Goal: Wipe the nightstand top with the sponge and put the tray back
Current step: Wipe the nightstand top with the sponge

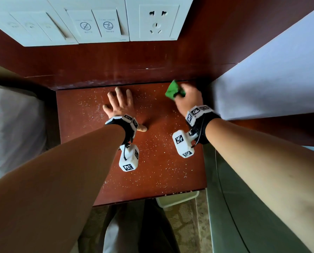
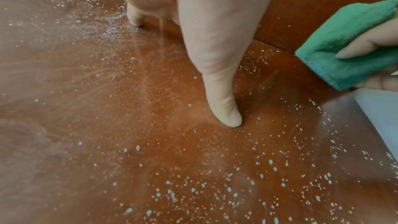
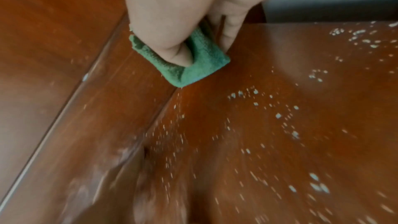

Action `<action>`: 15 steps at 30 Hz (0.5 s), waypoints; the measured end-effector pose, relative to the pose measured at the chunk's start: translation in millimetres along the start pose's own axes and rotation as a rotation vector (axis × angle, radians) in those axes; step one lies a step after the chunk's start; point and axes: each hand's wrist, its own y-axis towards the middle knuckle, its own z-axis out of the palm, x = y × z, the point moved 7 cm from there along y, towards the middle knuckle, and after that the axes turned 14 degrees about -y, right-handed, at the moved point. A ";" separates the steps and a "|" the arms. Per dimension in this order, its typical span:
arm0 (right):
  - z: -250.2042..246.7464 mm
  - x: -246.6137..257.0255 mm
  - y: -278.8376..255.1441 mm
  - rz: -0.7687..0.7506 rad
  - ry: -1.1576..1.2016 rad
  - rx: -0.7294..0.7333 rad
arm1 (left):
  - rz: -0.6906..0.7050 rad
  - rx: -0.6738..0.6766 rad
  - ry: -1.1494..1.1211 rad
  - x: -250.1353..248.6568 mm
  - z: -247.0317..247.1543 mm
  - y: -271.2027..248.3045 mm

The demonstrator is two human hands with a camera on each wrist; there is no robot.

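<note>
The nightstand top point(image 1: 152, 161) is reddish-brown wood strewn with white crumbs. My right hand point(image 1: 184, 95) grips a green sponge point(image 1: 172, 90) at the far right corner, against the back ledge. In the right wrist view the fingers point(image 3: 178, 48) curl round the sponge point(image 3: 200, 67), whose lower edge touches the wood point(image 3: 280, 142). My left hand point(image 1: 118, 103) lies flat on the top, left of the sponge, fingers spread and holding nothing. In the left wrist view its thumb point(image 2: 226, 117) presses the wood point(image 2: 107, 142), with the sponge point(image 2: 344, 43) at the right. No tray stands on the top.
A wooden ledge point(image 1: 125, 73) runs behind the top, under white switch panels and a socket point(image 1: 152, 21). White bedding lies to the right point(image 1: 280, 70) and to the left point(image 1: 12, 125). A white rimmed container point(image 1: 178, 198) shows below the front edge.
</note>
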 end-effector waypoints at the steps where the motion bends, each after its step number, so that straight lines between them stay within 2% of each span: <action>1: -7.9 -6.9 7.3 0.038 -0.006 -0.070 | 0.000 0.001 0.000 0.0 -0.1 0.1; 4: -20.0 -21.1 25.6 0.112 -0.061 -0.122 | 0.004 0.005 -0.010 -0.2 0.4 0.1; 10: -2.3 -25.1 37.0 0.063 -0.171 0.095 | 0.007 0.005 -0.005 -0.8 0.4 -0.5; 15: 12.5 -19.4 7.2 -0.034 -0.215 0.270 | 0.000 0.003 -0.002 -0.8 -0.1 -0.9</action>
